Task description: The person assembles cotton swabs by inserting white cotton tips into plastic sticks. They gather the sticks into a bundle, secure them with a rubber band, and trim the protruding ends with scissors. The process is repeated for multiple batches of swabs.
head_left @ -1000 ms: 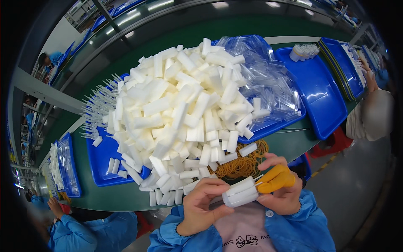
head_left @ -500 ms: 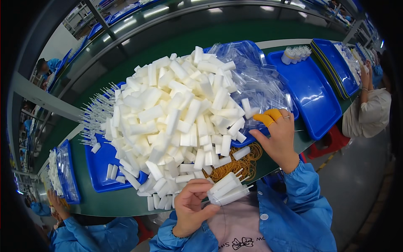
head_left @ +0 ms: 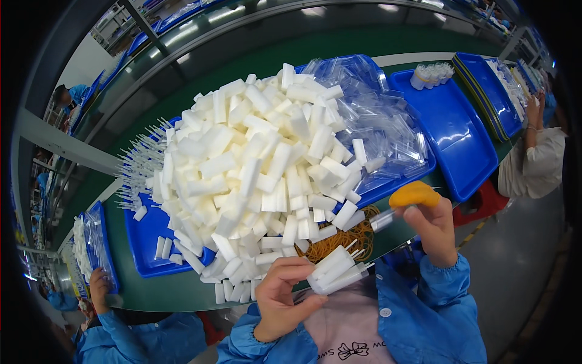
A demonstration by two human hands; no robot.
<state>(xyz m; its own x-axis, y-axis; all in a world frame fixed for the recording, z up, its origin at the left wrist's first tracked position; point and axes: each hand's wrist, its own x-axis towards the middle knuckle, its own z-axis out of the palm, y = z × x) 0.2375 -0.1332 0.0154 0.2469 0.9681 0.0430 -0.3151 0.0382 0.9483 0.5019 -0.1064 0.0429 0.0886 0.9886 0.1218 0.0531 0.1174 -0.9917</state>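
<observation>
My left hand (head_left: 284, 298) is shut on a small bundle of white stick-tipped pieces (head_left: 337, 270), held just above my lap. My right hand (head_left: 431, 229), with an orange cover (head_left: 414, 194) over its fingertips, pinches a small clear plastic bag (head_left: 383, 219) just right of the bundle. In front of both hands a big heap of white foam blocks (head_left: 254, 170) lies on a blue tray (head_left: 148, 238). A pile of clear bags (head_left: 385, 124) lies behind the heap on the right. Yellow rubber bands (head_left: 342, 239) lie at the table's near edge.
A bare blue tray (head_left: 451, 130) and stacked blue trays (head_left: 488, 91) stand to the right on the green bench (head_left: 139, 291). A co-worker (head_left: 539, 161) sits at the far right; another person's hand (head_left: 100, 285) works at the lower left.
My right hand has drawn back from the pile of clear bags toward me, with a clear bag now pinched in it. My left hand still holds the white bundle.
</observation>
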